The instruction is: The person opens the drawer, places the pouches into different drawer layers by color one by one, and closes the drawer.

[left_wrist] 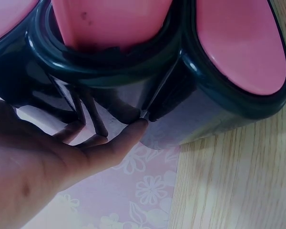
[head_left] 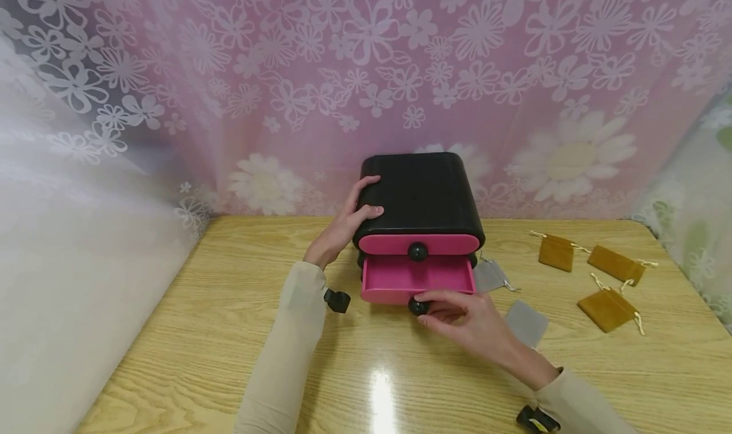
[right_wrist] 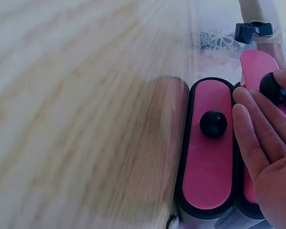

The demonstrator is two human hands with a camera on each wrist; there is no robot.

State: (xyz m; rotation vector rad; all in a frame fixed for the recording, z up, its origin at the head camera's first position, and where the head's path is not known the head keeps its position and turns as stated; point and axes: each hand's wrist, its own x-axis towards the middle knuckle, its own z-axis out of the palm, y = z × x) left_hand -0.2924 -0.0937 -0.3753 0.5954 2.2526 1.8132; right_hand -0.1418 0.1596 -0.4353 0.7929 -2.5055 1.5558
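- The black cabinet (head_left: pixel 420 192) is set near the back edge of the table (head_left: pixel 171 332); room is left toward the left edge.
- The right side is narrowed by two grey pouches (head_left: pixel 527 323) and three brown pouches (head_left: pixel 609 310).
- A closed lowest drawer (right_wrist: pixel 207 176), hidden in the head view, is shown by the right wrist view.
- The middle drawer (head_left: pixel 420 274) is pulled out, its pink floor exposed.
- Its black knob (head_left: pixel 418 306) is pinched by the right hand (head_left: pixel 474 323).
- The cabinet's left side is touched by the left hand (head_left: pixel 343 221), fingers spread.
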